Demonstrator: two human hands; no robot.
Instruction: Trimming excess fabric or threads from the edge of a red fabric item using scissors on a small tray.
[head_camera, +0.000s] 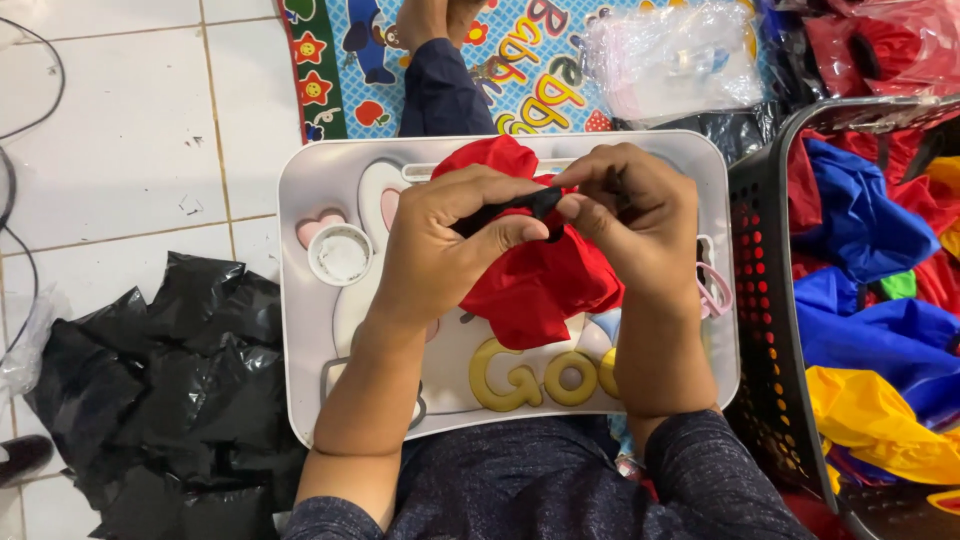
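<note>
A: Biggest first, quick. What's around?

B: White tile floor (110, 120) at 10 o'clock. A heap of black plastic bags (170, 390) at 8 o'clock. A black mesh basket (765, 330) at 3 o'clock, stuffed with blue, yellow and red cloth (860, 230). A cartoon play mat (560, 60) at 12, with a clear plastic bag (675, 55) on it.

A: And the middle?

B: A white lap tray (310, 330) with rabbit art and raised yellow letters sits across the person's knees. It has a round cup recess (341, 254) at 9 o'clock of the hands.

A: What are they working on?

B: A red fabric piece (535, 285), bunched on the tray at centre and partly under both hands. A black strip (515, 205) runs across the top of it, between the hands.

A: Hands?

B: The left hand (435, 245) is closed, pinching the black strip between thumb and forefinger. The right hand (640, 215) is closed too, fingertips nipping the strip's other end at 1 o'clock of the fabric. They almost touch.

A: Handling?

B: My guess is it's light, thin, soft and floppy, probably a bit slick, and not fragile. It won't hold its shape. Best taken by a pinch at an edge or by the strip, not by the loose bulk.
</note>
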